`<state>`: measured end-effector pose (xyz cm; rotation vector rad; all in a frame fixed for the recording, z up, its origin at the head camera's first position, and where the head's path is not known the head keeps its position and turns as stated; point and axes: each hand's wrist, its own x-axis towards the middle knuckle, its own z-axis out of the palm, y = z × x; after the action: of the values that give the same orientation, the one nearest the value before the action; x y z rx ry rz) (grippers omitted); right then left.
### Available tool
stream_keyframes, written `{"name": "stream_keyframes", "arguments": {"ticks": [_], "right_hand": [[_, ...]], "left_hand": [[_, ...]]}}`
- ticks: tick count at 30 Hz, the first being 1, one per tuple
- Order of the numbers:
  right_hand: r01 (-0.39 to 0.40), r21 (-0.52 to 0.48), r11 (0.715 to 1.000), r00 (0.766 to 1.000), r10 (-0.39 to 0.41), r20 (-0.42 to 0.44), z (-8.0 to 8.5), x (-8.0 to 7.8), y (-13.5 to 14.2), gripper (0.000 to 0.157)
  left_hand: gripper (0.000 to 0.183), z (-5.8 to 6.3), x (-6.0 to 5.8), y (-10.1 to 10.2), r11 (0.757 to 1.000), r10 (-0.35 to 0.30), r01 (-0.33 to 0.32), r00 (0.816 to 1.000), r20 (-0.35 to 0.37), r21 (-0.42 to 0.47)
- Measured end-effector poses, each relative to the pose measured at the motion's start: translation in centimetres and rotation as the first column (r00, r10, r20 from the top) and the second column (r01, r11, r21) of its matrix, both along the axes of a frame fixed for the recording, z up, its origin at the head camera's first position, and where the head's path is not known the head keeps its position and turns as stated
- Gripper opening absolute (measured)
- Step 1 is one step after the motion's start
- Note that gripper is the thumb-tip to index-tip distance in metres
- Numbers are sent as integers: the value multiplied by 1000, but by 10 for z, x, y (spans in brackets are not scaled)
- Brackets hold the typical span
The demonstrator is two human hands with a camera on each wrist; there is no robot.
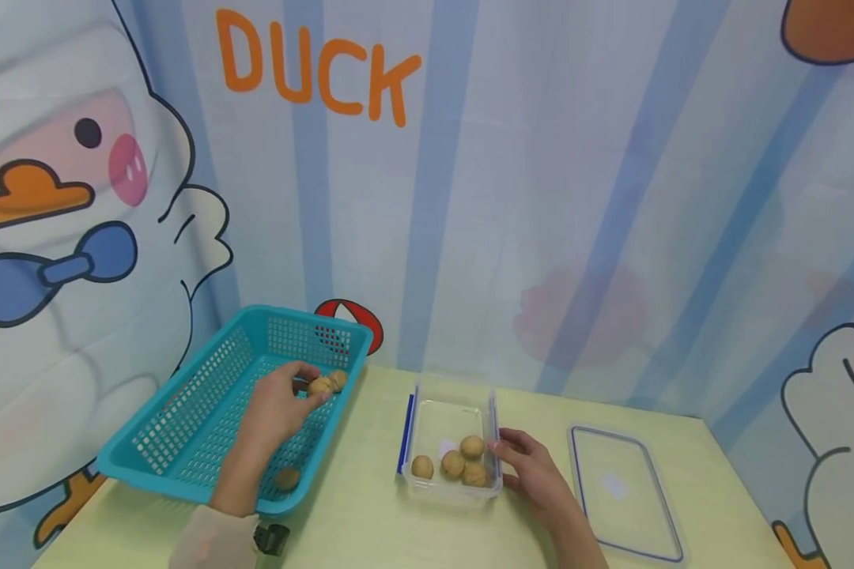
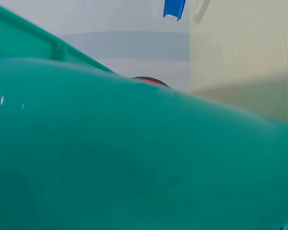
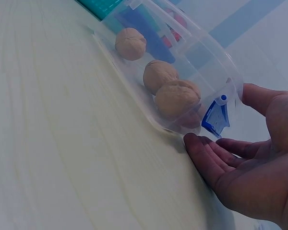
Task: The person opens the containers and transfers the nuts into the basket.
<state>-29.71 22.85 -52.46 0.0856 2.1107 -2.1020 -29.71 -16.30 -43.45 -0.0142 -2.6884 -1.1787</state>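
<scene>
In plastic basket (image 1: 164, 484) (latticed), pinching fingers (image 1: 300, 368), round walnut (image 1: 319, 386)

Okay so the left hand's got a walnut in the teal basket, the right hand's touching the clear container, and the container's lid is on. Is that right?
Not quite: the lid is off. The head view shows it lying on the table right of the clear container. The left hand does have a walnut in the teal basket, and the right hand is touching the container.

"DUCK" — orange lettering (image 1: 325, 77) on striped backdrop (image 1: 527, 182).
</scene>
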Motion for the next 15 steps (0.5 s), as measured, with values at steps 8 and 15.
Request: {"name": "stream_keyframes", "arguments": {"ticks": [8, 15], "right_hand": [[17, -10, 1000, 1000, -17, -6, -1, -1, 0, 57], [22, -6, 1000, 1000, -22, -4, 0, 0, -2, 55]], "left_hand": [[59, 4, 3, 1, 999, 19, -18, 1000, -24, 34], [59, 24, 15, 25, 998, -34, 41, 991, -127, 55]]}}
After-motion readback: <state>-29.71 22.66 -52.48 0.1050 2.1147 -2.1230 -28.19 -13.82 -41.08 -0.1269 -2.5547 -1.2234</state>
